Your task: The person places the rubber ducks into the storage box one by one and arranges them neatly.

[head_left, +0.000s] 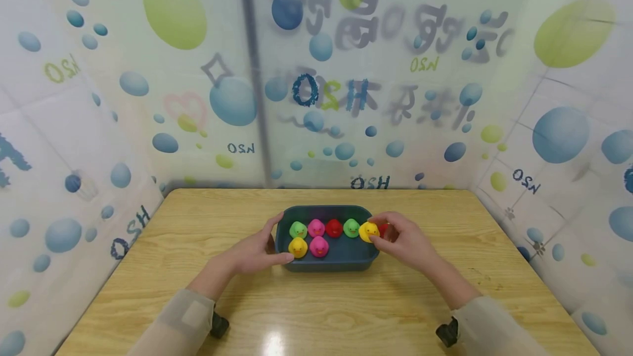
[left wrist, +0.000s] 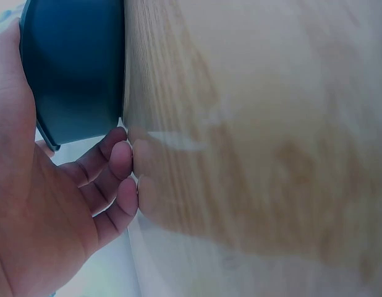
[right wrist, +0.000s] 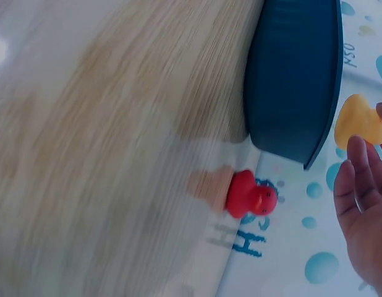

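Observation:
A dark blue tray (head_left: 326,265) holds several rubber ducks: green, pink and red ones in the back row, with a yellow duck (head_left: 298,248) and a pink duck (head_left: 318,246) at the front. My left hand (head_left: 252,251) grips the tray's left end, thumb along the front corner and index finger at the back corner. Its other fingertips (left wrist: 121,159) meet the tabletop. Over the right rim, my right hand (head_left: 403,238) pinches another yellow duck (head_left: 368,231) between thumb and fingers. A red duck (right wrist: 250,195) stands on the table just outside the tray's right end, partly hidden in the head view.
The wooden table (head_left: 316,312) extends around the tray on all sides. Printed curtains (head_left: 316,142) with blue and green dots hang along its back and both sides.

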`<state>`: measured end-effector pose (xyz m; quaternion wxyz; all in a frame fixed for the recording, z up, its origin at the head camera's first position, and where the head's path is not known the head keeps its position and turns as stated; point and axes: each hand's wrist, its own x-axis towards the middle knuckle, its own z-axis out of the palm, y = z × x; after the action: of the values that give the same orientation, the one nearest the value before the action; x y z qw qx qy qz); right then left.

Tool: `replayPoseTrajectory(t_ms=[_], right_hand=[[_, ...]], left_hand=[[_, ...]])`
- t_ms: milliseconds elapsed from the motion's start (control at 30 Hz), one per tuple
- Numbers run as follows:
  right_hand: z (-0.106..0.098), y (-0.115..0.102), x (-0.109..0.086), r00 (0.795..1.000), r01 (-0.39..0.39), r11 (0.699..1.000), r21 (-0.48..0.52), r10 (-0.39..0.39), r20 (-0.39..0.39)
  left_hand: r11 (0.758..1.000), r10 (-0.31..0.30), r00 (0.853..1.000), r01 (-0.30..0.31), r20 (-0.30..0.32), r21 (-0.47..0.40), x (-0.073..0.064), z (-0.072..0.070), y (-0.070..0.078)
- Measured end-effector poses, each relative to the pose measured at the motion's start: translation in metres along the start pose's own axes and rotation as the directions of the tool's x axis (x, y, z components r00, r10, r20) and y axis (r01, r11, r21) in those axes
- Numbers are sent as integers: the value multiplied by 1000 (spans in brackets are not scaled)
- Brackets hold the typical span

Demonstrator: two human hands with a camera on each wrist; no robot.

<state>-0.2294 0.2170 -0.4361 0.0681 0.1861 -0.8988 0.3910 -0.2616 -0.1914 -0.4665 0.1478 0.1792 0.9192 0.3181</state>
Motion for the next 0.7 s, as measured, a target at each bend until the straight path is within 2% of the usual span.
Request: replayPoseTrajectory(t_ms=[267, 700], right_hand=[[19, -8, 11, 997, 50, 997, 52, -53, 49], [45, -14, 26, 991, 47, 995, 84, -57, 122]], left_hand=[[1000, 7, 1000, -7, 0, -3, 0, 0, 0], [1000, 4, 1000, -4, 3, -12, 1, 0, -1]])
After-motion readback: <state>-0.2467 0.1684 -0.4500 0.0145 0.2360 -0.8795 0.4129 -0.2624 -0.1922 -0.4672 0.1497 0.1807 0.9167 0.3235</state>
